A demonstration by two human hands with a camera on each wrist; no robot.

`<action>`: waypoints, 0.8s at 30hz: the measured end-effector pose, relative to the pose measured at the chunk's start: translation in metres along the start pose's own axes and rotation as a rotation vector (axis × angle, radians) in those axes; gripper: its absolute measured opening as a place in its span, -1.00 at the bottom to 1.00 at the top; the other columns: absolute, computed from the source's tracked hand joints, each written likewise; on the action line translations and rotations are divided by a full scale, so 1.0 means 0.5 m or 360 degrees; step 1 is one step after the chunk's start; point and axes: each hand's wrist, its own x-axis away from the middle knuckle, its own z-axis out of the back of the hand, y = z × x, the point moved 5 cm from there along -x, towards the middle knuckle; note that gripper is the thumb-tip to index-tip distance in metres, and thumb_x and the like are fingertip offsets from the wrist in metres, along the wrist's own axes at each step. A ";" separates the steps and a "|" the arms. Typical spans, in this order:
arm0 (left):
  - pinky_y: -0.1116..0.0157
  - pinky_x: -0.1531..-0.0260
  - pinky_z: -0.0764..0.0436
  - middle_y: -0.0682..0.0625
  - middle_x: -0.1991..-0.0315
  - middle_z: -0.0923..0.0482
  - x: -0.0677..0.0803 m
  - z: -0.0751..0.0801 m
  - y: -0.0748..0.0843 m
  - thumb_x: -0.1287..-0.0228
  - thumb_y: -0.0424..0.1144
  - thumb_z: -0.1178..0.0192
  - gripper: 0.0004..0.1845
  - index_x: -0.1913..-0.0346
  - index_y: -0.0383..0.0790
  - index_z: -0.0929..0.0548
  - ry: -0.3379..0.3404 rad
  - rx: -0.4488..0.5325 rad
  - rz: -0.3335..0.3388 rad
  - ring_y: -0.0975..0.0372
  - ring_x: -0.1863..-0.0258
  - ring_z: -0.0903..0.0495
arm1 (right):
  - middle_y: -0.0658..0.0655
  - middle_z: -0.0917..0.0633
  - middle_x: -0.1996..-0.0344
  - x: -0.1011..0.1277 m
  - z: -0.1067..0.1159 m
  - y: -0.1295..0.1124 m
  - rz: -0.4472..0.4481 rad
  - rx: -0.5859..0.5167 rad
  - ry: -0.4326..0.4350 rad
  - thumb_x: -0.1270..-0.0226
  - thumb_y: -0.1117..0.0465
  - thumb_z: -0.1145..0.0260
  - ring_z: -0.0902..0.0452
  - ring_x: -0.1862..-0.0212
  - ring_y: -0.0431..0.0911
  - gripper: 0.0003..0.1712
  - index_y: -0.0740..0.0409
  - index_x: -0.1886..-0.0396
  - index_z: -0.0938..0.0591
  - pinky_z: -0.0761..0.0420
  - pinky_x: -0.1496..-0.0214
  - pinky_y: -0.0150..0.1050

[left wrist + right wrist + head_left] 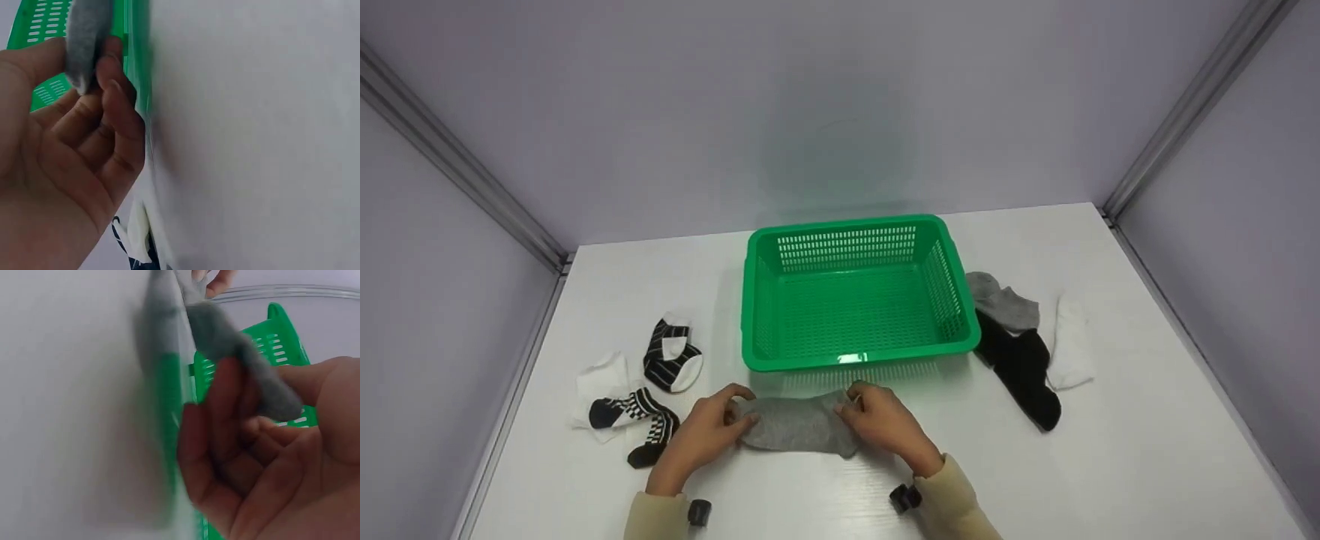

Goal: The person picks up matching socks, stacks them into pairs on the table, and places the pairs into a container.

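A grey sock (796,424) is stretched sideways between both hands, just in front of the green basket (861,358). My left hand (711,429) pinches its left end between thumb and fingers; the left wrist view shows that end of the sock (89,39) in the grip. At the other end, my right hand (887,421) pinches the fabric, and a bit of the sock (275,391) sticks out past the thumb in the right wrist view. The basket holds nothing that I can see.
Left of the basket lie a black-and-white striped sock (666,367), a checkered sock (660,429) and a white sock (604,379). To its right are another grey sock (1006,306), black socks (1027,375) and a white sock (1069,349). Walls enclose the white table (1147,450).
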 end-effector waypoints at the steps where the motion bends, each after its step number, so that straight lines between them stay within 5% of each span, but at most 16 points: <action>1: 0.39 0.49 -0.42 0.14 0.56 -0.48 0.000 -0.001 0.002 -0.42 -0.19 -0.37 -0.72 -0.09 -0.15 -0.65 -0.0005 -0.0048 -0.0001 0.39 0.59 -0.39 | -0.05 -0.50 0.56 0.002 0.000 0.000 -0.0016 0.0062 0.0033 -0.46 0.17 -0.37 -0.32 0.50 -0.21 -0.79 0.27 0.21 -0.67 -0.34 0.46 -0.33; 5: 0.35 0.46 -0.46 0.14 0.53 -0.54 0.003 -0.007 0.018 -0.40 -0.23 -0.36 -0.73 -0.08 -0.21 -0.65 -0.0024 -0.0175 -0.0032 0.35 0.56 -0.44 | 0.02 -0.64 0.53 0.013 0.009 0.001 -0.0083 0.0260 0.0198 -0.38 0.18 -0.43 -0.40 0.49 -0.18 -0.82 0.19 0.36 -0.67 -0.40 0.47 -0.25; 10: 0.37 0.41 -0.50 0.16 0.50 -0.56 0.010 -0.022 0.037 -0.39 -0.30 -0.33 -0.72 -0.10 -0.24 -0.64 -0.0084 -0.0157 -0.0098 0.38 0.52 -0.46 | -0.03 -0.55 0.62 0.026 0.022 0.021 -0.0177 0.0374 0.0265 -0.40 0.22 -0.37 -0.38 0.54 -0.17 -0.72 0.08 0.54 -0.56 -0.35 0.52 -0.24; 24: 0.42 0.38 -0.52 0.09 0.45 -0.61 0.009 -0.091 0.116 -0.45 -0.28 -0.31 -0.75 -0.11 -0.23 -0.64 -0.0230 0.0094 -0.0271 0.46 0.50 -0.46 | -0.01 -0.59 0.54 0.061 0.120 0.084 -0.0396 0.0269 0.0230 -0.36 0.26 -0.35 -0.46 0.47 -0.13 -0.79 0.09 0.49 -0.57 -0.41 0.42 -0.25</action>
